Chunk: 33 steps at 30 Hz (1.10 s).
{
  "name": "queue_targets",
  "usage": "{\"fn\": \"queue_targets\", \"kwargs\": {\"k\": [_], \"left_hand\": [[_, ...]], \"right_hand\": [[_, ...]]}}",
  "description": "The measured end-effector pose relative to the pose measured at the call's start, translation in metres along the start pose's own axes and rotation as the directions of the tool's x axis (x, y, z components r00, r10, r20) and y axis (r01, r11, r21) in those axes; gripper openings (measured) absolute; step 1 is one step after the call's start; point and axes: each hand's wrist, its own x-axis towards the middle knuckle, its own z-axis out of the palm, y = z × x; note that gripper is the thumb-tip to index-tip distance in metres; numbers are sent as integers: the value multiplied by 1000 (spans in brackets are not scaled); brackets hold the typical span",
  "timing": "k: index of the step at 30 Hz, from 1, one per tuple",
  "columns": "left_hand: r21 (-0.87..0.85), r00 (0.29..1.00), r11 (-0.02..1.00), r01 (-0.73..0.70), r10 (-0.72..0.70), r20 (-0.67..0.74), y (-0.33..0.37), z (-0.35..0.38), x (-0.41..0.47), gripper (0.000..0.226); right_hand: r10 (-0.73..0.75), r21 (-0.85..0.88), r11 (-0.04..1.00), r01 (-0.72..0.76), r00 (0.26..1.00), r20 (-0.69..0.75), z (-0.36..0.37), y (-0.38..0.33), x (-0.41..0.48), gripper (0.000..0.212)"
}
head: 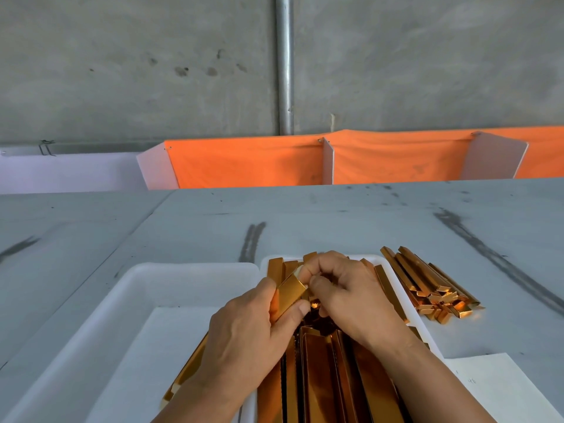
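Surface: grey table (366,209), matt, with dark scuff marks (251,242) streaked along it at left, centre and right. Room: a grey concrete wall (122,71) stands behind, stained in places; a low white board (61,172) runs along its foot at far left; a vertical metal pipe (284,65) is fixed near centre; an orange cloth (244,163) is stretched along the table's far edge from centre to right, parted into bays by upright white dividers (328,161). Containers, left to right: a left white tray (137,285), shallow with rounded corners, has one loose gold strip (183,377) lying at its right side, partly under the forearm. A right white tray (425,331) touches it side to side and is filled with long gold strips (320,377) laid lengthwise, glossy and creased along their length. Hands work above the right tray's far half: the left hand (244,331) pinches a folded gold piece (291,296) between thumb and curled fingers, holding it tilted. The right hand (351,294), fingers curled tight, pinches the same piece at its far end with thumb and forefinger. Just beside the right tray, on the bare table, lies a pile of folded gold pieces (427,285), stacked roughly parallel with open ends toward the viewer. At near right, a white sheet (503,392) lies flat on the table.
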Motion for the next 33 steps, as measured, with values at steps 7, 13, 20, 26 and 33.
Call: {"fn": "queue_targets", "kwargs": {"k": [7,13,20,26,33], "left_hand": [[16,1000,1000,-12,12,11,-3,-1,-1,68],[-61,1000,998,-15,15,3,1,-3,-1,64],[-52,999,999,8,-10,-34,2,-7,0,52],[-90,997,994,61,-65,-42,3,-8,1,47],[-154,996,986,59,-70,-64,6,-9,0,42]], "right_hand": [[-78,-33,996,77,996,-38,0,2,-1,22],[-121,-76,991,112,986,-118,2,-2,-3,21],[35,244,969,-35,999,5,5,-9,-7,20],[71,302,947,-113,986,148,8,-10,-7,20],[79,309,940,-148,971,224,9,-9,-7,26]]}}
